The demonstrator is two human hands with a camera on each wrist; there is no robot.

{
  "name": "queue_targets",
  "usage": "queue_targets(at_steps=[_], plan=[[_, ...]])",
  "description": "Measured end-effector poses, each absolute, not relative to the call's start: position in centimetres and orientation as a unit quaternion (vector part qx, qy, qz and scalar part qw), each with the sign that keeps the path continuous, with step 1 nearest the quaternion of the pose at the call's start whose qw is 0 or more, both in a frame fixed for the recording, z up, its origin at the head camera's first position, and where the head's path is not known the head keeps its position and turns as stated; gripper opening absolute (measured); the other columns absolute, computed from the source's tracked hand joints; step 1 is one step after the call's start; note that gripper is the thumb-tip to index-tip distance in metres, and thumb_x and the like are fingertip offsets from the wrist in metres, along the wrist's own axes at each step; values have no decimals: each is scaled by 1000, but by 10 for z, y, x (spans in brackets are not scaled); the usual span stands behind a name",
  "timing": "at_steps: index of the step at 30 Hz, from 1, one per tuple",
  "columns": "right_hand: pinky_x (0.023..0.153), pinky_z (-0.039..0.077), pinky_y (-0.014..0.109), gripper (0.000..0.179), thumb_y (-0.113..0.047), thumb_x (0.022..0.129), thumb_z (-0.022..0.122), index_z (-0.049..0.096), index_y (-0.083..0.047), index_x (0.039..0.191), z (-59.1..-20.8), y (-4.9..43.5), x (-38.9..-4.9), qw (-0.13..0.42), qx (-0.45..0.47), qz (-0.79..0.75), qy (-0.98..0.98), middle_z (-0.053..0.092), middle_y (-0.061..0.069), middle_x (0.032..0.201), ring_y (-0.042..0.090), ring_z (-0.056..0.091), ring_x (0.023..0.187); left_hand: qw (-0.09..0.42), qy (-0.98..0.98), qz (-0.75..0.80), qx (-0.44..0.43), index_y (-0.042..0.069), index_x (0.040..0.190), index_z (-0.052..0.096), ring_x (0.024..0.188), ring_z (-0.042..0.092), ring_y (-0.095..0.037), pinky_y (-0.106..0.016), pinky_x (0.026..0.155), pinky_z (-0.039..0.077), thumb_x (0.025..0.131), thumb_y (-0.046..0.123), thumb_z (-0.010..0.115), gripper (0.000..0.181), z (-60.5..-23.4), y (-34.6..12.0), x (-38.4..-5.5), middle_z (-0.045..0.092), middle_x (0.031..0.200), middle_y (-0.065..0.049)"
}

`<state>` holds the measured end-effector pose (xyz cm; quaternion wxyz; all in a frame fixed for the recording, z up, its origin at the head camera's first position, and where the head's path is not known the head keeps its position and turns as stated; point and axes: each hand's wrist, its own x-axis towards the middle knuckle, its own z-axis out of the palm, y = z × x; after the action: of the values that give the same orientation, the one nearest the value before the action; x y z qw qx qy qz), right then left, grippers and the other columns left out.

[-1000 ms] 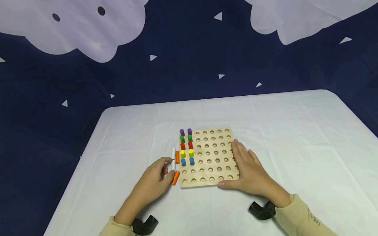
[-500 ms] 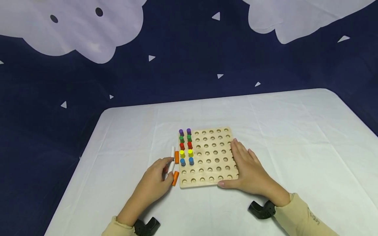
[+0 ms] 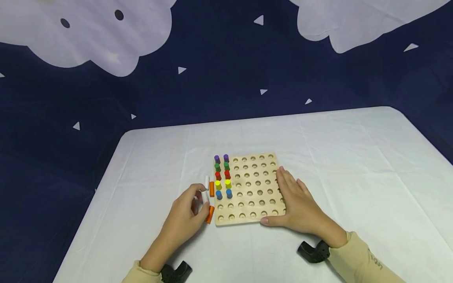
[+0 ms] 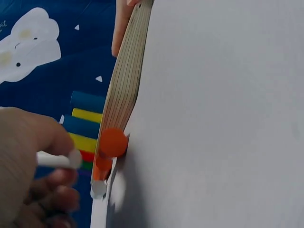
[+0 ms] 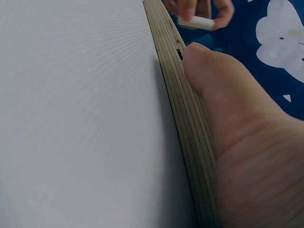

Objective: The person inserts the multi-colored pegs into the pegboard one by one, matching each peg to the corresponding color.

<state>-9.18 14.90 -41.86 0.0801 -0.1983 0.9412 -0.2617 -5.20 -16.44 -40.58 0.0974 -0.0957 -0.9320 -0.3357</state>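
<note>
My left hand (image 3: 184, 212) pinches a white peg (image 3: 205, 197) between thumb and fingers, just left of a wooden pegboard (image 3: 222, 211). In the left wrist view the white peg (image 4: 57, 160) is raised above the table beside the board's edge (image 4: 124, 80). Across the board, my right hand (image 3: 301, 204) rests with straight fingers along the right side and its thumb at the near edge. Two orange pegs, one farther (image 3: 212, 188) and one nearer (image 3: 210, 216), lie along the board's left side. Another white peg (image 3: 207, 182) lies beyond the held one.
Paired purple, green, red, yellow (image 3: 228, 183) and blue (image 3: 229, 193) pegs stand in the board's two left columns. A white cloth (image 3: 339, 157) covers the table; behind it hangs a dark blue backdrop (image 3: 219, 94) with clouds. Black wrist cameras sit on both forearms.
The left hand has taken hold of the nearer white peg and lifted it slightly away from the other pegs. The right hand stays on the board.
</note>
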Motion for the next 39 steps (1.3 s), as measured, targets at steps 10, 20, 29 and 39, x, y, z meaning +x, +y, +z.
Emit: queue_targets(at_steps=[10, 20, 29, 39], plan=[[121, 4, 58, 142, -85, 63, 67, -3, -6, 159, -419, 150, -91, 79, -196, -263, 941, 0, 15, 167, 35, 6, 155, 121, -920, -320, -190, 17, 112, 66, 70, 49, -5, -18, 62, 43, 88, 17, 76, 27, -402, -147, -49, 64, 93, 12], [121, 5, 58, 142, -86, 63, 66, -2, -6, 159, -420, 150, -91, 74, -199, -258, 943, 1, 16, 167, 36, 7, 154, 127, -923, -288, -222, 16, 98, 64, 69, 48, -1, -17, 64, 44, 86, 16, 78, 18, -402, -127, -53, 58, 80, 13], [121, 5, 58, 141, -85, 64, 66, -2, -6, 159, -419, 149, -91, 75, -200, -264, 941, 1, 15, 167, 35, 6, 155, 147, -927, -230, -257, 19, 96, 62, 77, 56, -3, -20, 66, 50, 87, 13, 76, 18, -404, -123, -54, 63, 89, 9], [121, 4, 58, 141, -85, 64, 66, -2, -6, 159, -419, 149, -91, 75, -201, -264, 940, 1, 15, 167, 35, 7, 155, 143, -926, -220, -272, 17, 91, 62, 73, 50, -3, -17, 62, 46, 89, 12, 73, 13, -401, -123, -51, 60, 94, 6]])
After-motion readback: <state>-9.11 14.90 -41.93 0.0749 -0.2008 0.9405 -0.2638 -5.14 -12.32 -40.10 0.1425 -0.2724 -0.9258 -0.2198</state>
